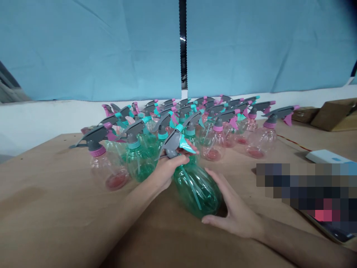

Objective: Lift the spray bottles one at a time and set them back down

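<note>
A green see-through spray bottle (pixel 196 188) with a grey and teal trigger head (pixel 174 141) is tilted in front of me, its base toward the lower right. My left hand (pixel 169 169) is closed around its neck just under the head. With thumb and fingers on either side, my right hand (pixel 240 210) cups the base; part of those fingers is hidden behind the bottle. A thin tube shows inside the green body. Just beyond stand several more spray bottles, among them a clear one with a pink collar (pixel 107 169) and a green one with a teal collar (pixel 139 162).
The bottles crowd the back of the wooden table (pixel 50 208). To the right are a cardboard box (pixel 336 113), a white box (pixel 329 156), a thin cable and a phone-like object (pixel 338 232), partly pixelated. Behind the table hangs a blue curtain (pixel 92 48) above a white ledge.
</note>
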A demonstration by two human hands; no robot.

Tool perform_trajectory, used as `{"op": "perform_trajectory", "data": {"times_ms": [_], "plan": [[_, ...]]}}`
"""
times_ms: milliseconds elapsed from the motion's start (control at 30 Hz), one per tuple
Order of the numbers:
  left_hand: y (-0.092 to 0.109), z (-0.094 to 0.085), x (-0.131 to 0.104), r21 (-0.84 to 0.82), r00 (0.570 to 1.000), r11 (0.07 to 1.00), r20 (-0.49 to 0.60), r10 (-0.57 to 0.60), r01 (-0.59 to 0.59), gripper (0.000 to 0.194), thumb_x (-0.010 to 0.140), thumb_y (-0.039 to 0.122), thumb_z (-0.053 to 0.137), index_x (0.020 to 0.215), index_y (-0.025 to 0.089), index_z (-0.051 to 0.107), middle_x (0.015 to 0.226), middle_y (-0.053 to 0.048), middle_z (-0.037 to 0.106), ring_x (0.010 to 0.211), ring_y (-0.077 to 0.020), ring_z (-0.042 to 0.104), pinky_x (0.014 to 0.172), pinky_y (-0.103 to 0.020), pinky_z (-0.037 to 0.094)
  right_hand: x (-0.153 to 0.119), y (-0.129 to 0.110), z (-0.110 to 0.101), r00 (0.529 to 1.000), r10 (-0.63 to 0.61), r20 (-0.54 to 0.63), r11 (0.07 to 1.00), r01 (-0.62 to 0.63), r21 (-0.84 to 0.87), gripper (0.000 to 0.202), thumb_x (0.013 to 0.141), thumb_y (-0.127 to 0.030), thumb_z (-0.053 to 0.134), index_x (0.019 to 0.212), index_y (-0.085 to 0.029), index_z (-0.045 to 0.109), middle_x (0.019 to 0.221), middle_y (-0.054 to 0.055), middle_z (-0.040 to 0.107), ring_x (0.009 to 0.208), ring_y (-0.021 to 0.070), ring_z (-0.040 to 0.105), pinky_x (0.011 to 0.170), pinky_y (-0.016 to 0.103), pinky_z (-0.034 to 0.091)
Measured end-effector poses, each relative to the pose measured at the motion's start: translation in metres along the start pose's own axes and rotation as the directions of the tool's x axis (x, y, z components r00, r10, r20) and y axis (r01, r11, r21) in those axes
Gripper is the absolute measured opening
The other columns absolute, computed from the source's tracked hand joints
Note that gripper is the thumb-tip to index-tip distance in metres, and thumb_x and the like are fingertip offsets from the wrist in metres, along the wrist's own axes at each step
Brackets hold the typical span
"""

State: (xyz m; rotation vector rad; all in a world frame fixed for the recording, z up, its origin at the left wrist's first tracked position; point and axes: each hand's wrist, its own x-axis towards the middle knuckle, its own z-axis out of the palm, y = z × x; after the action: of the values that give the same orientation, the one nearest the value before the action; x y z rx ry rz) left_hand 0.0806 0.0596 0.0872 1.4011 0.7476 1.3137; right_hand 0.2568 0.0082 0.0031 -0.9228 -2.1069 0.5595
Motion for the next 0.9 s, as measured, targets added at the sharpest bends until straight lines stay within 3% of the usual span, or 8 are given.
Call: {"op": "perform_trajectory", "data": {"times_ms": [100, 200, 400, 567, 700, 900], "plan": [[0.0014, 0.0011, -0.0004, -0.05, 0.999, 0.998, 0.03, -0.033, 0.034, 0.046, 0.058, 0.012, 0.057, 0.104, 0.018, 0.062, 0.098, -0.005, 0.067, 0.107, -0.0258, 0.056, 0.101, -0.045, 0.034, 0.0002, -0.0007, 0.0, 1.0, 0.014, 0.003, 1.0, -0.014, 0.009, 0.089, 0.075, -0.037, 0.066, 0.141, -0.032, 0.007, 0.143, 0.01, 0.028, 0.129, 0.0324, 0.03, 0.101, 0.052, 0.034], [-0.0009, 0.0004, -0.0007, -0.055, 0.997, 0.996, -0.026, -0.075, 0.074, 0.049, 0.059, 0.014, 0.058, 0.108, 0.017, 0.06, 0.107, -0.006, 0.064, 0.113, -0.0261, 0.052, 0.102, -0.046, 0.033, 0.0007, -0.0007, -0.0001, 1.0, 0.007, -0.003, 1.0, -0.007, 0.012, 0.09, 0.074, -0.037, 0.066, 0.142, -0.032, 0.007, 0.142, 0.01, 0.029, 0.129, 0.0328, 0.031, 0.101, 0.053, 0.034], [-0.0049, -0.0045, 0.0014, 0.018, 0.998, 0.998, -0.007, -0.057, 0.057, 0.032, 0.059, 0.016, 0.061, 0.091, 0.018, 0.065, 0.101, -0.005, 0.066, 0.111, -0.0251, 0.052, 0.102, -0.042, 0.033, 0.0009, -0.0003, -0.0005, 1.0, 0.002, -0.004, 1.0, -0.002, -0.003, 0.093, 0.072, -0.037, 0.067, 0.142, -0.032, 0.007, 0.142, 0.01, 0.03, 0.128, 0.0344, 0.031, 0.1, 0.054, 0.034], [-0.0023, -0.0044, -0.0005, 0.092, 0.99, 0.991, -0.116, -0.086, 0.097, 0.02, 0.058, 0.019, 0.062, 0.077, 0.018, 0.064, 0.086, -0.005, 0.066, 0.098, -0.0278, 0.056, 0.094, -0.046, 0.038, 0.0005, -0.0011, 0.0003, 1.0, 0.01, -0.007, 1.0, -0.01, 0.002, 0.091, 0.073, -0.038, 0.067, 0.141, -0.033, 0.007, 0.141, 0.01, 0.03, 0.129, 0.0334, 0.031, 0.101, 0.055, 0.034], [0.0, -0.0028, -0.0013, 0.103, 0.997, 0.993, -0.066, -0.049, 0.056, 0.024, 0.06, 0.019, 0.06, 0.083, 0.018, 0.065, 0.088, -0.005, 0.065, 0.095, -0.0262, 0.057, 0.094, -0.045, 0.037, 0.0, -0.0004, 0.001, 1.0, 0.003, -0.013, 1.0, -0.004, -0.017, 0.094, 0.071, -0.039, 0.068, 0.142, -0.031, 0.007, 0.141, 0.011, 0.031, 0.129, 0.0352, 0.031, 0.1, 0.055, 0.035], [-0.0048, -0.0073, 0.0006, 0.133, 0.972, 0.971, -0.154, -0.178, 0.199, 0.034, 0.053, 0.024, 0.069, 0.086, 0.018, 0.063, 0.108, -0.009, 0.06, 0.109, -0.0297, 0.05, 0.098, -0.046, 0.032, 0.0004, 0.0001, 0.0005, 1.0, -0.006, -0.02, 1.0, 0.005, -0.023, 0.092, 0.072, -0.039, 0.068, 0.142, -0.032, 0.008, 0.141, 0.009, 0.032, 0.128, 0.0336, 0.032, 0.099, 0.053, 0.037]]}}
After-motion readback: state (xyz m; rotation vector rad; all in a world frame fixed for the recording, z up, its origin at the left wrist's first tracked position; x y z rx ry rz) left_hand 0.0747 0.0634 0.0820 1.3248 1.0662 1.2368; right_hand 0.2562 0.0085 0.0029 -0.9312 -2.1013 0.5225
